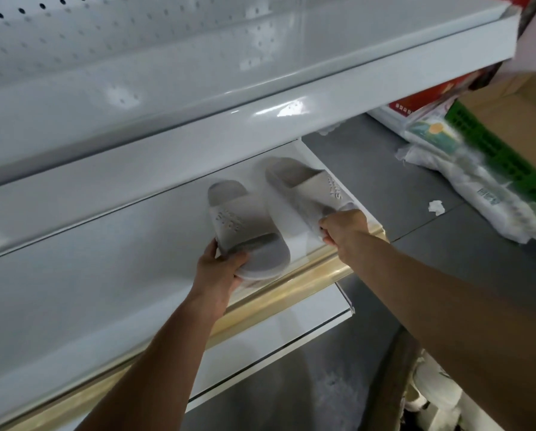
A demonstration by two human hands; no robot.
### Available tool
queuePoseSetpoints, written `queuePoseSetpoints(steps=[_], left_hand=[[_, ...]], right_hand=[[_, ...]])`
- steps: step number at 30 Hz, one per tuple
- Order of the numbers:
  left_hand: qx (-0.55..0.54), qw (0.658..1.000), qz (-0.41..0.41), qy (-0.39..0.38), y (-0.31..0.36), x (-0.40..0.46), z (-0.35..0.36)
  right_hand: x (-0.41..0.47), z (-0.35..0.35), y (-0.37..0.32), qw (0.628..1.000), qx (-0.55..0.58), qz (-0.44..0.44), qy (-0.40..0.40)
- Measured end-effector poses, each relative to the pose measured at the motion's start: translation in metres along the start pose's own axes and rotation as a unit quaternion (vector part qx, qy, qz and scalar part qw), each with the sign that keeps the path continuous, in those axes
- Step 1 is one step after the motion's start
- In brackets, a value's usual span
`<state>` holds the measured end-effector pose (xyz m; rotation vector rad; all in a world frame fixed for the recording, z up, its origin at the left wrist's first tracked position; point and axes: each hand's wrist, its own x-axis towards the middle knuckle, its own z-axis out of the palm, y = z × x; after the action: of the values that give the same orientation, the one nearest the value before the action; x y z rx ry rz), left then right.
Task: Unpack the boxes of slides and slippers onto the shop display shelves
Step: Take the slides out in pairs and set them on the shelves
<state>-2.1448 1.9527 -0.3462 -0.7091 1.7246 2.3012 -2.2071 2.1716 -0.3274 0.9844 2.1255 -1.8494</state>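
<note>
**Head view: a grey slide in each hand at the shelf's right end**

Head camera looks down on both hands at once. Left hand [221, 270] grips the front end of the left grey slide [245, 231] — thumb over the edge, fingers curled underneath, that end over the shelf's front lip. Right hand [343, 227] pinches the near end of the right grey slide [307, 189], fingers curled tight round its edge. That slide lies at an angle, close to the right-hand edge of the middle shelf [105, 275], its strap showing embossed lettering too blurred to read. The pair sit just beside each other, not quite parallel.

Out from there — a gold strip [291, 283] runs along the shelf's front edge, with another white shelf above and one below. On the grey floor [385, 181] to the right lie plastic-wrapped white packs [478, 194], a green crate [503, 150] with a cardboard box [515, 110] on it, and a scrap of white paper [436, 207].
</note>
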Motion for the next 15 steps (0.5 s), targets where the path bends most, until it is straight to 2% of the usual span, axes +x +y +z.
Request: queuePoseSetpoints(steps=[3, 8, 12, 15], left_hand=[[0.028, 0.999, -0.001, 0.035, -0.002, 0.019, 0.012], [0.073, 0.994, 0.014, 0.082, 0.000, 0.037, 0.038], [0.167, 0.977, 0.028, 0.128, 0.001, 0.040, 0.056], [0.269, 0.950, 0.042, 0.152, 0.008, 0.040, 0.058]], right_hand=[[0.002, -0.001, 0.000, 0.999, -0.001, 0.005, -0.041], [0.003, -0.003, 0.003, 0.999, 0.011, 0.005, -0.040], [0.001, -0.003, 0.003, 1.000, 0.018, 0.003, -0.002], [0.002, -0.005, 0.004, 1.000, 0.030, 0.003, -0.002]])
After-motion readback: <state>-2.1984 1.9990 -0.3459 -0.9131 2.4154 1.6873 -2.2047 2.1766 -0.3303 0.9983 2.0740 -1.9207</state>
